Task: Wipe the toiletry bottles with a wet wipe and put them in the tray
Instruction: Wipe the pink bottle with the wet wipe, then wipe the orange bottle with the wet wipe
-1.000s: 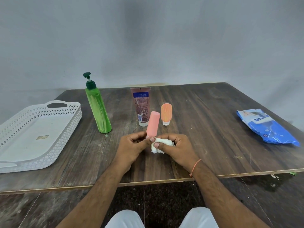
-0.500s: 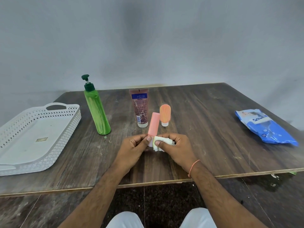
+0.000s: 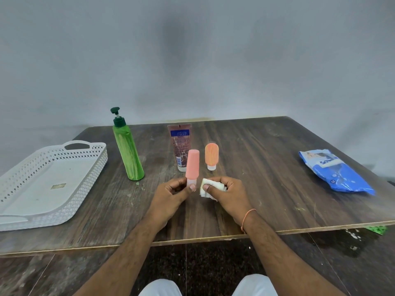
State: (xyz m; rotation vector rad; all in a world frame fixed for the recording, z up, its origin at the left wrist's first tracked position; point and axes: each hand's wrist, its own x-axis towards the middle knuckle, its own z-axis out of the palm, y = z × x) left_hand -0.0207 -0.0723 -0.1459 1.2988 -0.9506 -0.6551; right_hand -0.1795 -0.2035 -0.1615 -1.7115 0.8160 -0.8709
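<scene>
Near the table's front edge, my left hand (image 3: 171, 194) pinches the cap end of the pink soft-plastic travel bottle (image 3: 192, 166), held upright. My right hand (image 3: 226, 194) is closed round the folded white wet wipe (image 3: 210, 188), just beside it, apparently not touching. With so low a grip, wiping pressure could tip the bottle. The white perforated plastic tray (image 3: 94, 167) sits at the left edge.

tray (image 3: 64, 212) left of bottles (image 3: 128, 150), wipes pack (image 3: 335, 174) far right.

Both forearms are bare, with no sleeves in view, and carry dark hair. A thin orange thread bracelet (image 3: 247, 217) circles the right wrist. The left wrist is bare. White trousers (image 3: 254, 285) cover both knees at the bottom of the view.
</scene>
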